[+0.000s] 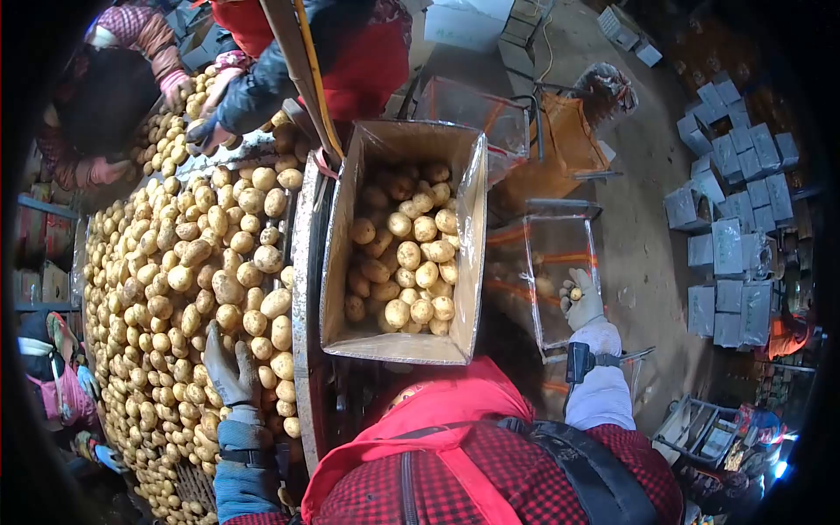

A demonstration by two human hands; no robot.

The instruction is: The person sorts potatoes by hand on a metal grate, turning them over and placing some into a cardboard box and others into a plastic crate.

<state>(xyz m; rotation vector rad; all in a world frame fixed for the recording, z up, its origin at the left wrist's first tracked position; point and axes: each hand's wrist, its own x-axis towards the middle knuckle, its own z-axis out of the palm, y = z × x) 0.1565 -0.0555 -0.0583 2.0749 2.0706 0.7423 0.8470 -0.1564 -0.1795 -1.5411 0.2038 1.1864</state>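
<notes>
My left hand, in a grey glove, lies over the heap of potatoes on the sorting table. Its fingers are stretched out and apart, touching potatoes, with none gripped. Out to the right, my right hand wears a pale glove. Its fingers curl around a small potato, above a wire-framed bag stand. Between my hands stands an open cardboard box lined with clear plastic, partly filled with potatoes.
A metal table edge runs beside the box. Co-workers' gloved hands reach into potatoes at the upper left. An orange sack hangs on a frame beyond the box. Stacked grey boxes stand at the far right.
</notes>
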